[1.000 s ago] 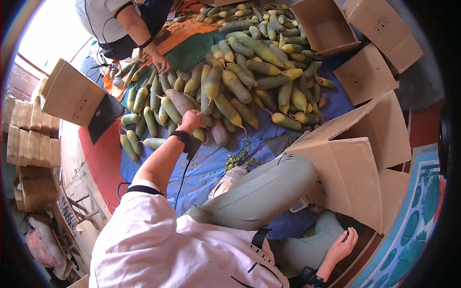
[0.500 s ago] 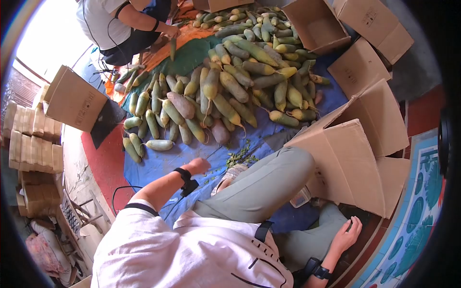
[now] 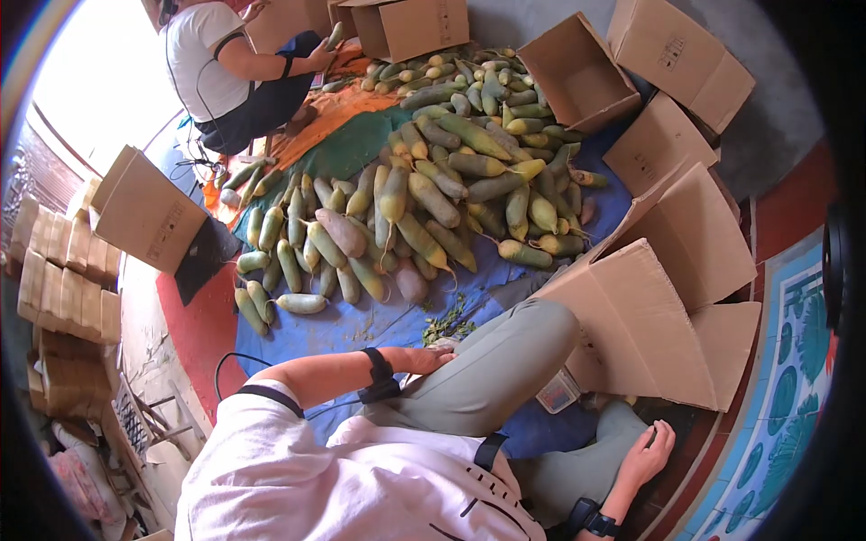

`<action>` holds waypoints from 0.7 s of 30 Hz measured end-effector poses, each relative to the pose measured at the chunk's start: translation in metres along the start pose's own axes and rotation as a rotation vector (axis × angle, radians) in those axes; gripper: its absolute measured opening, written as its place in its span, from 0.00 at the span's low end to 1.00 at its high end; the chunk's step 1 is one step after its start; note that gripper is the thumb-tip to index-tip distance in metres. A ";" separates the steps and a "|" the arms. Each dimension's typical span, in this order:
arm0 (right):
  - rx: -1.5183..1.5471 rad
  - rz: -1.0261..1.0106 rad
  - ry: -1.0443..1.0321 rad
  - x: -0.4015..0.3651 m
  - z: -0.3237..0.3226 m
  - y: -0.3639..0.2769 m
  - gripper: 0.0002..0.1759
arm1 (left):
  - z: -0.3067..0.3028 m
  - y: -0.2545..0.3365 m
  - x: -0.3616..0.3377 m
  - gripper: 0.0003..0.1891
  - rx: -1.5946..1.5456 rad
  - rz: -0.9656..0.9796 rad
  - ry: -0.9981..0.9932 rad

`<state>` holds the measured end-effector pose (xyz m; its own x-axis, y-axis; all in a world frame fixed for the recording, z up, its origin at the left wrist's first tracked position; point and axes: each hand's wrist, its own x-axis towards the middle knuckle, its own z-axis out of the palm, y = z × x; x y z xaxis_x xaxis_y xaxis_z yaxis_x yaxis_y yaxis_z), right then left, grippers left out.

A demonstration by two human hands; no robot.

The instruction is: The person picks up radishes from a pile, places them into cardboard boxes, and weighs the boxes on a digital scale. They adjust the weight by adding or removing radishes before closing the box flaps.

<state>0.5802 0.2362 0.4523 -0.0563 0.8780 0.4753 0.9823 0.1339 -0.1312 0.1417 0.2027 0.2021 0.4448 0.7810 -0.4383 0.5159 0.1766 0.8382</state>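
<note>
The green radishes (image 3: 433,196) lie heaped on a blue sheet (image 3: 311,338) in front of the seated person, a few loose at the near edge. They look dense and stiff, and the larger ones are probably heavy for their girth. The skins look fairly smooth, so any damp or soil could make them slip. A grip around the thick middle should balance best; the thin root tails look likely to snap, and a hard knock could bruise or crack the flesh. A pale radish (image 3: 302,303) lies on its side at the near left edge, easy to take across its middle. A pinkish one (image 3: 410,281) lies at the heap's near edge, above the leaf scraps (image 3: 448,320).

The two hands are well apart. The left hand (image 3: 428,359) is at the raised leg (image 3: 487,365), near the scraps; its fingertips cannot be made out clearly. The right hand (image 3: 647,455) lies palm up by the other knee, fingers loosely curled, with no radish in it.

An open carton (image 3: 622,316) stands beside the raised knee. Farther cartons (image 3: 681,50) carry dark print, too small to read. The small box (image 3: 559,392) has a printed face, also unreadable. Beyond the heap, a co-worker (image 3: 212,68) holds a radish.
</note>
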 end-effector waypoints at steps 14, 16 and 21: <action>-0.002 0.019 -0.009 0.000 -0.001 -0.003 0.08 | -0.001 0.007 0.001 0.37 -0.094 -0.172 -0.054; -0.020 0.015 -0.016 -0.001 -0.001 -0.001 0.08 | 0.002 0.003 0.004 0.38 -0.101 -0.149 -0.048; -0.007 0.039 -0.008 -0.001 0.000 -0.003 0.08 | -0.002 -0.008 -0.011 0.38 -0.087 -0.125 -0.037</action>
<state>0.5771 0.2348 0.4527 -0.0192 0.8861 0.4631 0.9850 0.0963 -0.1433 0.1314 0.1938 0.2011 0.4088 0.7275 -0.5510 0.5039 0.3235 0.8009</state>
